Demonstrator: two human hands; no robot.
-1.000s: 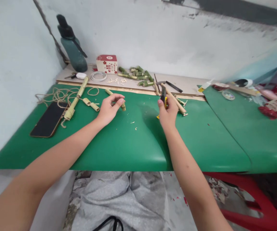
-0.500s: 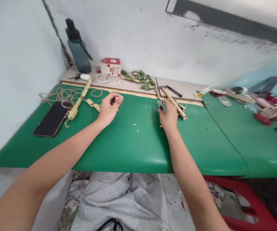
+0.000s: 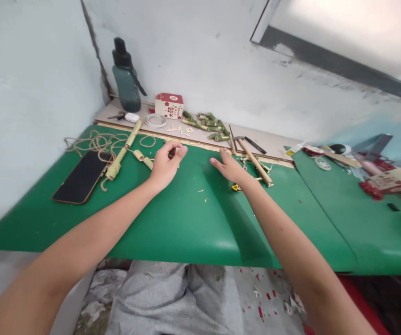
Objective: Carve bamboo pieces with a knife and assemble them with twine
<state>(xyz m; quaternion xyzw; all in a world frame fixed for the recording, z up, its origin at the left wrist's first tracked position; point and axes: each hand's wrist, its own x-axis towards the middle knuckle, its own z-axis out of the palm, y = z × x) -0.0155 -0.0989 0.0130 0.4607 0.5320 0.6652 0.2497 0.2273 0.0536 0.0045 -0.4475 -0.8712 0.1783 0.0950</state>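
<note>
My left hand (image 3: 167, 165) is closed, its fingers curled round a small bamboo piece (image 3: 178, 150) that they mostly hide. It is raised over the green mat (image 3: 186, 223). My right hand (image 3: 229, 167) is open and empty, fingers stretched toward the left hand. Just right of it lie a hammer (image 3: 255, 163) with a wooden handle and a small yellow-and-black item (image 3: 236, 187), partly covered by my wrist. Left of my left hand are short bamboo pieces (image 3: 139, 156) on a cord and a longer jointed bamboo length (image 3: 118, 160).
A phone (image 3: 83, 177) and tangled twine (image 3: 94, 139) lie on the left. Along the back board stand a water bottle (image 3: 127, 83) and a red-and-white box (image 3: 169, 106), with green bamboo pieces (image 3: 214, 125) and a black pen (image 3: 255, 145). Assorted clutter (image 3: 378, 177) covers the far right.
My right hand has let go of the utility knife by the hammer, opened, and moved left toward my left hand. The left hand stays closed in about the same place. The view has shifted slightly.
</note>
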